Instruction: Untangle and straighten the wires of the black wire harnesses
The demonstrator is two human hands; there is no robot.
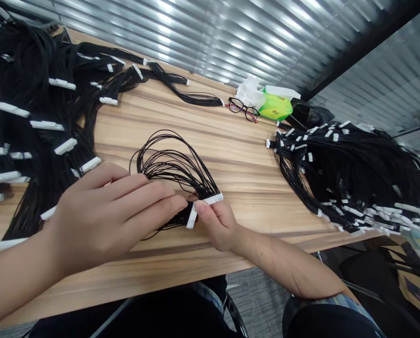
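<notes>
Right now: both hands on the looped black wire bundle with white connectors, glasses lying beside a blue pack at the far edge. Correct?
Not quite. The pack beside the glasses is green, not blue, as the head view shows. The rest holds: the left hand and right hand are both on the looped black wire bundle with white connectors.

1. Bright, even light falls from overhead; the ribbed metal wall [231,37] carries rows of white glare patches.
2. The wooden table [245,173] is well lit; the left hand [104,216] and right hand [217,223] cast only soft, faint shadows.
3. The wire loop [167,164] is sharp, but the left heap [30,141] and right heap [354,173] merge into dark masses.
4. Wide-angle distortion bends the table edge and stretches the corners.
</notes>
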